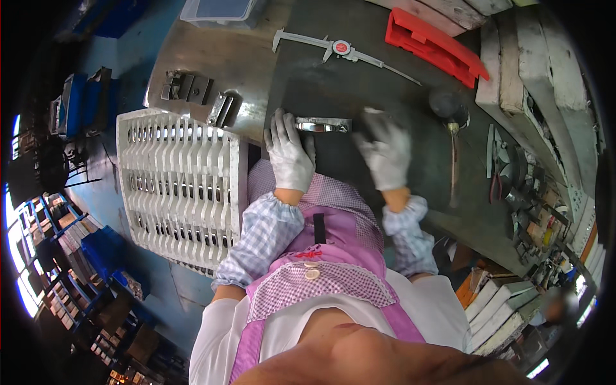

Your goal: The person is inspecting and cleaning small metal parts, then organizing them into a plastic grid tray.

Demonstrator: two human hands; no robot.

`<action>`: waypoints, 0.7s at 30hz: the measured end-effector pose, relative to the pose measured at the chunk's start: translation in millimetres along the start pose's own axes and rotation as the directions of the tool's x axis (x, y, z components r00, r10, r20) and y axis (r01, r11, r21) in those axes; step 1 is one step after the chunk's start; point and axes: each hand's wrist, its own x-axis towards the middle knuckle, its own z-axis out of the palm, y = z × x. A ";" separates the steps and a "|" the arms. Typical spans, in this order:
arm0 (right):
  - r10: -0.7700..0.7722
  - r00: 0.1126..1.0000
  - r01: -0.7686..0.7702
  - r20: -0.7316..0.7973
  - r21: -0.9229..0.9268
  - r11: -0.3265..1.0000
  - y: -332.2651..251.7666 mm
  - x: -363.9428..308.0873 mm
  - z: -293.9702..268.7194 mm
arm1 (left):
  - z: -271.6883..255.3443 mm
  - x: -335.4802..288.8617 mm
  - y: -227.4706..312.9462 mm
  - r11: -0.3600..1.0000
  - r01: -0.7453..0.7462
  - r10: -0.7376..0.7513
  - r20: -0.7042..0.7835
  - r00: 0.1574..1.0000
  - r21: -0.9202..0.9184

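Observation:
A curved, shiny metal strip [323, 125] rests on the dark work surface between my hands. My left hand [289, 154], in a whitish glove, lies with its fingers stretched out at the strip's left end. It is open, and the fingertips seem to touch the strip or lie just beside it. My right hand [388, 153], gloved too, is off the strip's right end, apart from it. Motion smears its fingers, so I cannot see whether they hold anything. Beyond the strip lies a dial caliper [340, 48].
A white slotted rack [179, 183] holding several metal pieces stands at left. Small metal blocks [192, 88] sit near the table's left edge. A red plastic case [433, 48], a mallet [453, 128] and pliers [495, 167] lie at right. A clear bin [221, 13] is at the far edge.

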 end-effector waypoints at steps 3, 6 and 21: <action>-0.066 0.994 0.075 -0.088 0.103 0.992 4.5 -6.1 50.3 | -0.2 1.5 3.3 1.000 0.013 -0.013 0.001 1.000 -0.004; -0.094 0.986 0.117 -0.140 0.169 0.979 7.6 -6.8 62.1 | -0.4 1.7 3.7 1.000 0.022 -0.022 0.003 1.000 0.002; -0.163 0.984 0.146 0.068 0.201 0.969 -89.8 4.1 51.7 | -55.8 -11.7 -14.4 0.836 0.021 -0.006 0.029 1.000 -0.549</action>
